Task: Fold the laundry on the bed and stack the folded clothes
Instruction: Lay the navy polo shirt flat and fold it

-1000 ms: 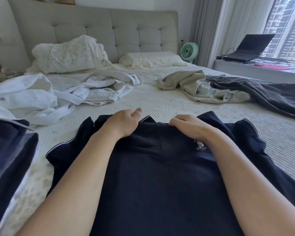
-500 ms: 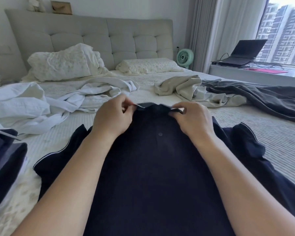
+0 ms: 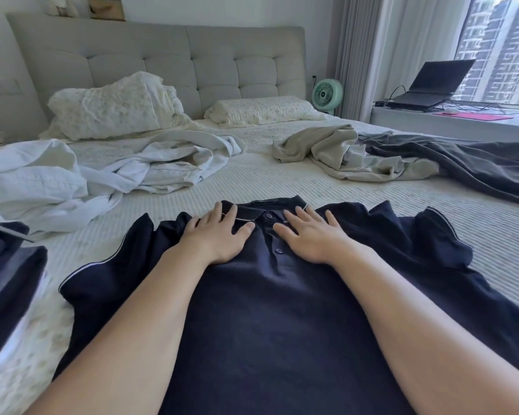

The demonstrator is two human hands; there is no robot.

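While both palms lie on the chest, treat this as a smoothing pass before any fold.

shirt: dark navy short-sleeved polo shirt with white-piped collar [image 3: 270, 301] lies front-up on the cream ribbed bedspread [image 3: 282, 181], collar toward the grey tufted headboard [image 3: 162, 64], hem toward the person.
left hand: left hand [image 3: 218, 236] rests flat just left of the button placket, fingers straight and spread, tips touching the collar edge; grips nothing.
right hand: right hand [image 3: 310, 235] rests flat just right of the placket, fingers straight and apart; grips nothing.
step: my read, flattening collar and chest so the fold lines run straight.
how: sweep palms outward from placket toward each shoulder, light pressure, so wrinkles go to the edges and not into the middle.
sleeves: both look rumpled, right one bunched up more; spread each flat before folding it in.
collar: looks turned down and fairly even; keep it centred on the placket.
risk: knit likely drags with the palm on the ribbed cover; lift and reset rather than shove.
stack: dark folded garments at the left edge [image 3: 9, 280] look like the pile in progress.
queue: crumpled white laundry [image 3: 108, 172], beige garment [image 3: 348, 160] and dark grey garment [image 3: 462, 163] lie unfolded farther up the bed, well apart from the shirt.
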